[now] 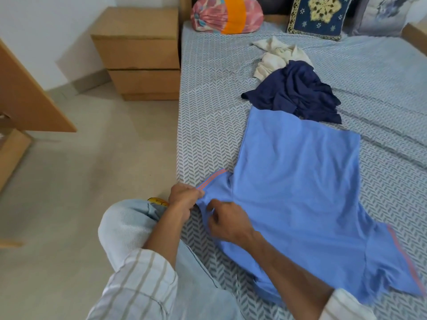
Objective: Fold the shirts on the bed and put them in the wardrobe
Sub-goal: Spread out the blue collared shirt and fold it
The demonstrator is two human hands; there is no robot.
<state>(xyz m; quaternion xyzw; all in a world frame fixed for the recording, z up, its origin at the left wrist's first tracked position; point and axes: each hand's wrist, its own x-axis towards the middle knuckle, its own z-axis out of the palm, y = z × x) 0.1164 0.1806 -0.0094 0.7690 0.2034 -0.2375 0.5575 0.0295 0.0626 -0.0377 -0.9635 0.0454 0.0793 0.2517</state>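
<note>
1. Right hand (225, 221): fingers curled, pinching the blue shirt (298, 181) at the sleeve base.
2. Left hand (184, 196): fingers clenched on the striped sleeve edge.
3. Blue shirt: spread flat on the bed (208, 93), near its edge.
4. Navy shirt (298, 93) and cream shirt (275, 57): crumpled beyond it, touching.
5. Nightstand (138, 54): both drawers closed, contents not visible.

1. one head-worn view, looking forward and down from above the bed (208, 125) edge.
2. it sits close over both hands, the headboard pillows far off at top.
3. no second view shares the scene.
</note>
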